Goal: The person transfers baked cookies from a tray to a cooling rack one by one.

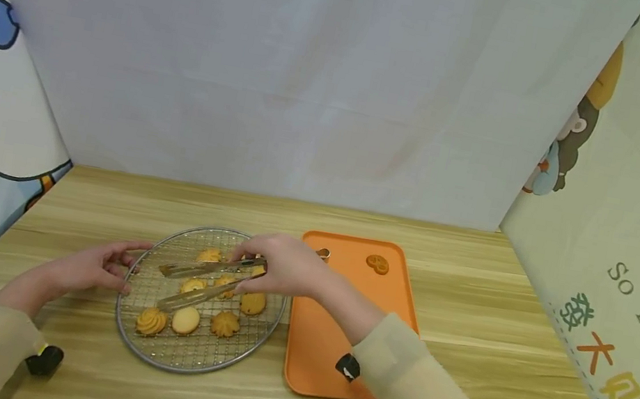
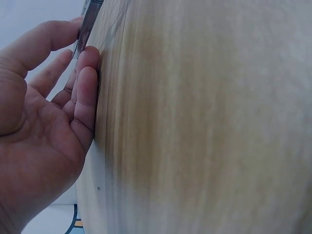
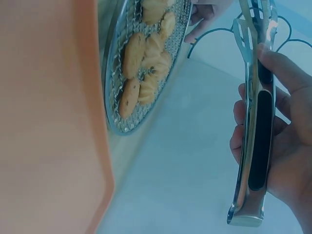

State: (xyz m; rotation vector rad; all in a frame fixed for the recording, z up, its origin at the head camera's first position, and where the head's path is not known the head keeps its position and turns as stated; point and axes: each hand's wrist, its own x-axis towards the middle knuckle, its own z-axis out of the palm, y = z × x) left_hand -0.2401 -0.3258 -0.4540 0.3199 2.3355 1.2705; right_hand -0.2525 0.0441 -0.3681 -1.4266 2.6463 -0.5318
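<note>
Metal tongs [image 1: 196,270] with dark grip pads are held in my right hand [image 1: 282,265], their two arms spread over the rack. No cookie shows between the tong tips. In the right wrist view my right hand [image 3: 292,131] wraps thumb and fingers around the tongs [image 3: 256,161]. My left hand [image 1: 86,270] holds the left rim of the round wire rack [image 1: 171,367]; the left wrist view shows thumb and fingers at the metal rim [image 2: 88,27]. Several cookies lie on the rack, including a swirled cookie [image 1: 151,322], a smooth round cookie [image 1: 185,320] and a star-shaped cookie [image 1: 225,323].
Right of the rack lies an orange tray [image 1: 317,368], partly under my right forearm. One pretzel-shaped cookie [image 1: 377,264] sits near its far edge. Both stand on a wood-grain table [image 1: 467,309]. A pale curtain [image 1: 313,85] hangs behind, with printed cloths at either side.
</note>
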